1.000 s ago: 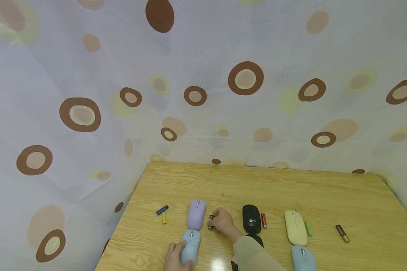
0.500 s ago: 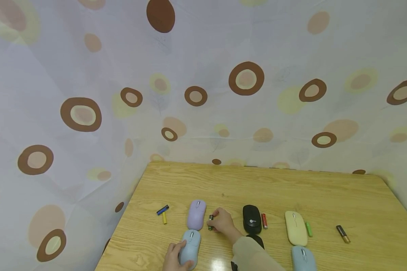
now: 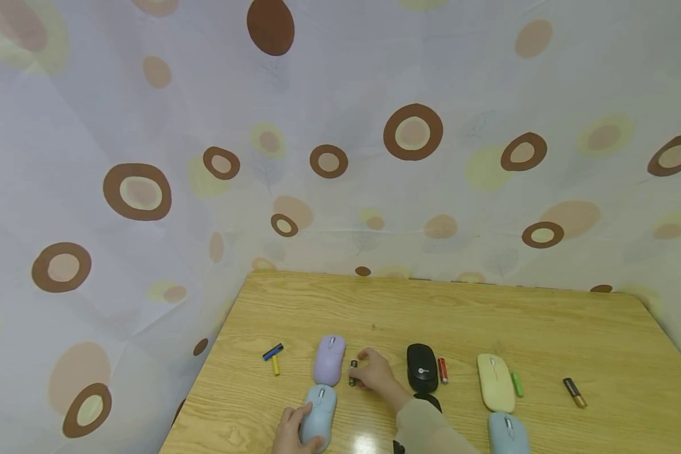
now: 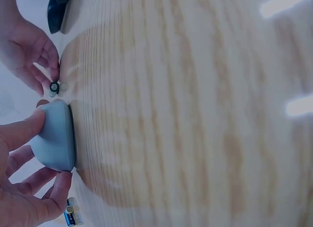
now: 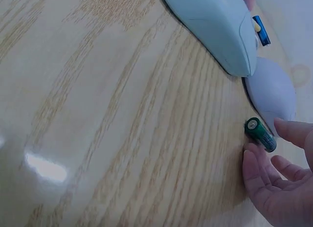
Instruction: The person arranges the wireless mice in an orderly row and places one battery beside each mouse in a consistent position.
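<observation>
A light blue computer mouse [image 3: 319, 410] lies on the wooden table in front of a purple mouse [image 3: 329, 360]. My left hand [image 3: 292, 432] grips the blue mouse from both sides, thumb and fingers on its flanks in the left wrist view. A dark green AA-size battery [image 3: 353, 373] lies to the right of the purple mouse. My right hand [image 3: 377, 375] is beside it, thumb and fingers parted around the battery [image 5: 260, 135] in the right wrist view, with a gap showing.
Blue [image 3: 273, 352] and yellow [image 3: 275, 366] batteries lie left. To the right are two black mice [image 3: 422, 367], a red battery [image 3: 442, 371], a cream mouse [image 3: 496, 383], a bright green battery [image 3: 517, 384], another blue mouse [image 3: 508, 435] and a black-and-copper battery [image 3: 575, 393]. Patterned cloth [image 3: 340, 208] hangs behind.
My right fingers have loosened from the green battery and the hand has shifted slightly right; the battery stays in place. My left hand keeps its grip on the blue mouse.
</observation>
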The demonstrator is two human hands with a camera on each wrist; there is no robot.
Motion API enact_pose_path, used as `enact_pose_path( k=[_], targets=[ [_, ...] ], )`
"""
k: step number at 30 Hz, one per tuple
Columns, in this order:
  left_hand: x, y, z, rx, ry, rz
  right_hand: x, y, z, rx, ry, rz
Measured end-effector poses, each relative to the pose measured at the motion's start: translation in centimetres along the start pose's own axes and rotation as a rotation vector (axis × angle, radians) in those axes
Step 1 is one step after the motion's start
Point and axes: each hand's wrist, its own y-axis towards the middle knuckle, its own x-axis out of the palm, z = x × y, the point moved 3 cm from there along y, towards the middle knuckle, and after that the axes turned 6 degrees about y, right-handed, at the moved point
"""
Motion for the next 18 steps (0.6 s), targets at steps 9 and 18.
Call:
enact_pose_path(
  k=[9,18],
  targets=[
    [0.1,0.0,-0.2,0.033,0.003,0.022,-4.2,-0.5,-2.6,-0.099,-0.014,-0.045],
    [0.1,-0.1,0.0,0.039,0.026,0.032,-9.9,-1.3,-3.7,-0.415,-0.371,0.122]
  ],
)
